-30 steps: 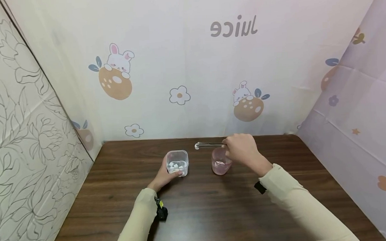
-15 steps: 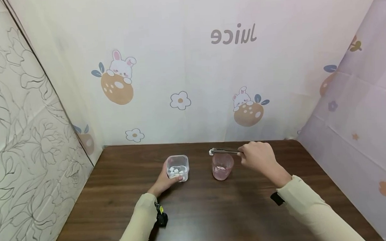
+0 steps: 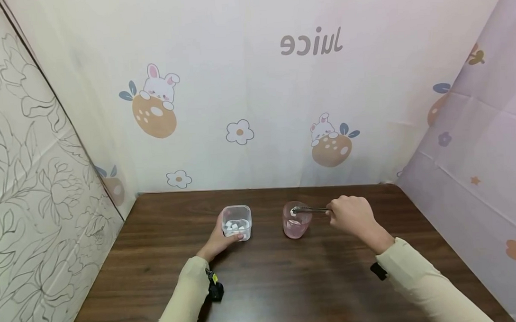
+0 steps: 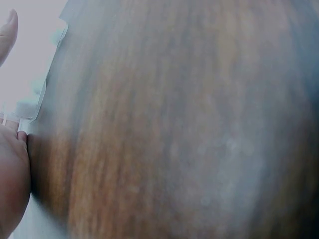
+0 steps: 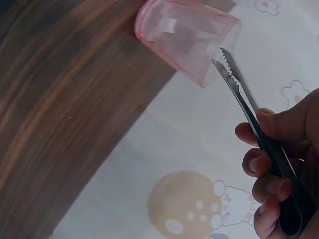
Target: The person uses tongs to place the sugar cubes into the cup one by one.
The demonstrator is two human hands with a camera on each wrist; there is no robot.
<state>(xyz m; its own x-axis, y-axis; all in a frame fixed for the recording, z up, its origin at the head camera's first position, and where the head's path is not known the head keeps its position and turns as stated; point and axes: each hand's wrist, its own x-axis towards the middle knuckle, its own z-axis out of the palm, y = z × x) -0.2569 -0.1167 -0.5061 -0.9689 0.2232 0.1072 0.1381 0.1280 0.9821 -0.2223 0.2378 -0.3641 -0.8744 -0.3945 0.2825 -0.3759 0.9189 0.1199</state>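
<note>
My left hand grips a clear square plastic container on the table, with the thumb across its front. Several small white cubes lie inside it. In my right hand are metal tongs, held near level from the right. Their tips are at the mouth of a pink translucent cup, with a small white piece beside them. The right wrist view shows the serrated tong tips slightly apart at the cup's rim. Washed-out light hides most of the container in the left wrist view.
The cup and container stand side by side on a dark wooden table, a short gap between them. A printed cloth wall rises behind the table's back edge. More printed panels stand at both sides.
My right hand has moved right and brought the tongs from the gap between the vessels to the cup's mouth, tips now lower. The left hand and container have stayed in place.
</note>
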